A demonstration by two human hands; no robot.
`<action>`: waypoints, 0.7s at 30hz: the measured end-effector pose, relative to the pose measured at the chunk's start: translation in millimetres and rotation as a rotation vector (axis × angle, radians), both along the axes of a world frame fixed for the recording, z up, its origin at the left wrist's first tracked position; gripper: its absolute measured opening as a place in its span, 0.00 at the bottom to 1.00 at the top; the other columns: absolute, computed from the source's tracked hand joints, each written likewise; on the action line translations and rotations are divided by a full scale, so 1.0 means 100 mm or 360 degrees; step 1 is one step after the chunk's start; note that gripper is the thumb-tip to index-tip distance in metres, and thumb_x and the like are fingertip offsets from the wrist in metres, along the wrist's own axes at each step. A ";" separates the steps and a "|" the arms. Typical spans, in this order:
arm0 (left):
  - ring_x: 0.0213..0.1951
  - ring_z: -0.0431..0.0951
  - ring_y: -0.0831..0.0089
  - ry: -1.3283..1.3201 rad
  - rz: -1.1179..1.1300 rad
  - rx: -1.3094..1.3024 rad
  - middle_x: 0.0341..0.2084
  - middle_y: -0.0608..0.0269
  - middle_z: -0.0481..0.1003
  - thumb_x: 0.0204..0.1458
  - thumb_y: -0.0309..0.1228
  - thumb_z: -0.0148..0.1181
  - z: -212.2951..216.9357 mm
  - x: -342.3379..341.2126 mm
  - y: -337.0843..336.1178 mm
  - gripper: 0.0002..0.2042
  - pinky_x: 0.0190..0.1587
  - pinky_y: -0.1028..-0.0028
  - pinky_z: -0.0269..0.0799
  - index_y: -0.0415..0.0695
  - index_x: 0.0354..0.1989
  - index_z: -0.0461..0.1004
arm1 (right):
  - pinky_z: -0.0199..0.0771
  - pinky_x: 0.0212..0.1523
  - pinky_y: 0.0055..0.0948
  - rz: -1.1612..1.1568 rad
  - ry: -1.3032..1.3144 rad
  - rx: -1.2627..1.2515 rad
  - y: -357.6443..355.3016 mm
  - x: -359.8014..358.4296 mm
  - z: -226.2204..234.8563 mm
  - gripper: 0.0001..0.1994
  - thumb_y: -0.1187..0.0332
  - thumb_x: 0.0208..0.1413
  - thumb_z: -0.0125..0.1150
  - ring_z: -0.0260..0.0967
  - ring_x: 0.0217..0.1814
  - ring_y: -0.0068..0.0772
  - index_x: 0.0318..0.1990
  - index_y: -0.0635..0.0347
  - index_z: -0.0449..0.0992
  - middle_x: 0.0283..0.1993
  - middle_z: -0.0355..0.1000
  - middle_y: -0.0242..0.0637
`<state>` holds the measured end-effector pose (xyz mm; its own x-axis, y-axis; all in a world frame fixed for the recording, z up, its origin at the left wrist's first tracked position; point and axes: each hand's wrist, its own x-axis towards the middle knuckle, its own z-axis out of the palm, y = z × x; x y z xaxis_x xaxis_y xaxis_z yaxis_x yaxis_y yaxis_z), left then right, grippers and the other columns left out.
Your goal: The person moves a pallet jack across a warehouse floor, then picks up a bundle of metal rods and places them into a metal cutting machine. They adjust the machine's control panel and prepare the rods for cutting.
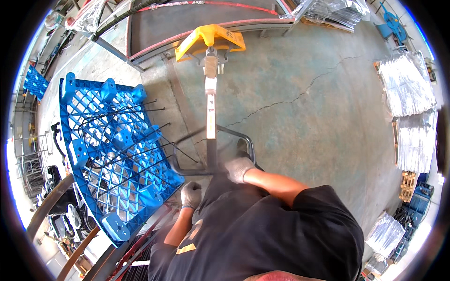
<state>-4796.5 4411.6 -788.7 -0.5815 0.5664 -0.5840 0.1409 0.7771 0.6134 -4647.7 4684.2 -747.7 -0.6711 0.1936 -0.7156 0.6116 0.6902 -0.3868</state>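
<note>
A pallet jack's handle loop (187,172), black and roughly triangular, is in front of my body at the end of a pale shaft (211,110). My right hand (238,169), in a light work glove and slightly blurred, is closed around the near right part of the loop. The jack's yellow body (210,36) stands farther ahead. Near my left side, my gloved left hand (191,195) is curled into a loose fist, apart from the handle, with nothing visible in it. Beside it, on the left, a blue plastic pallet (122,138) is tilted up, its feet facing me.
Thin black rods (140,110) stick out across the blue pallet. A metal frame with a red edge (187,33) borders the far side. Wrapped silvery stacks (408,84) on wooden pallets line the right. A cracked concrete floor (304,126) stretches between them. A blue machine (393,24) stands far right.
</note>
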 end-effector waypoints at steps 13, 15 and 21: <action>0.41 0.86 0.45 0.0277 0.0164 -0.0386 0.36 0.42 0.85 0.55 0.30 0.62 -0.29 -0.38 -0.82 0.07 0.47 0.56 0.80 0.43 0.35 0.86 | 0.86 0.51 0.48 0.0453 0.0381 0.0226 2.01 -1.29 2.05 0.27 0.51 0.51 0.72 0.86 0.44 0.50 0.50 0.64 0.86 0.44 0.87 0.48; 0.42 0.87 0.46 0.0204 0.0093 -0.0287 0.35 0.44 0.85 0.54 0.30 0.61 -0.55 -0.32 -0.86 0.08 0.48 0.56 0.82 0.46 0.35 0.87 | 0.85 0.38 0.37 0.0063 0.0304 0.0181 2.49 -1.69 2.54 0.26 0.48 0.52 0.73 0.83 0.36 0.35 0.48 0.61 0.86 0.38 0.85 0.41; 0.36 0.87 0.56 -0.0117 0.0245 -0.0012 0.30 0.49 0.85 0.50 0.26 0.62 -0.36 0.03 -0.25 0.06 0.42 0.63 0.81 0.44 0.32 0.86 | 0.83 0.52 0.51 0.0487 0.0615 0.0008 1.77 -1.49 1.66 0.29 0.48 0.52 0.74 0.83 0.49 0.59 0.56 0.58 0.84 0.46 0.84 0.54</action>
<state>-4793.5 4386.1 -824.8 -0.6166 0.4694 -0.6320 -0.0251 0.7906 0.6118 -4796.6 4860.7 -581.8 -0.9140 -0.0508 -0.4026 0.1930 0.8183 -0.5414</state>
